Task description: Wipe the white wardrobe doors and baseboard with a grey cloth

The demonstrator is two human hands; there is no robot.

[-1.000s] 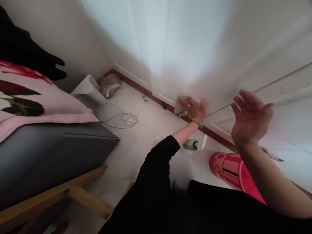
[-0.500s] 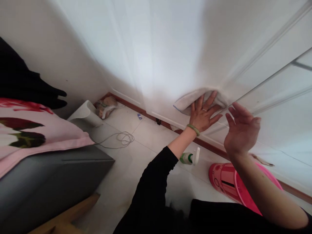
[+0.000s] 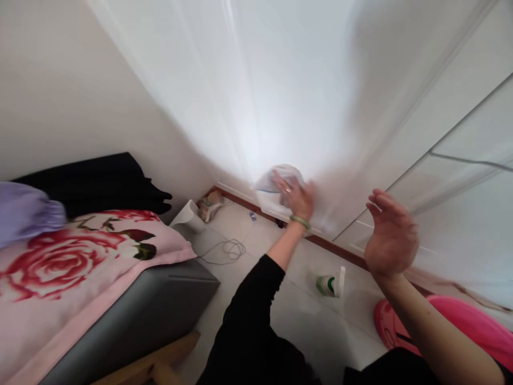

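A white cloth (image 3: pixel 276 187) is pressed flat on the white door (image 3: pixel 304 96), low down near the floor (image 3: pixel 256 283). The left hand (image 3: pixel 296 200) lies on it, its grip pushing the cloth to the door. The right hand (image 3: pixel 388 235) is up beside the door with its grip spread, holding nothing. A spray bottle (image 3: pixel 331 283) lies on the floor below. A pink bucket (image 3: pixel 460 331) sits near it.
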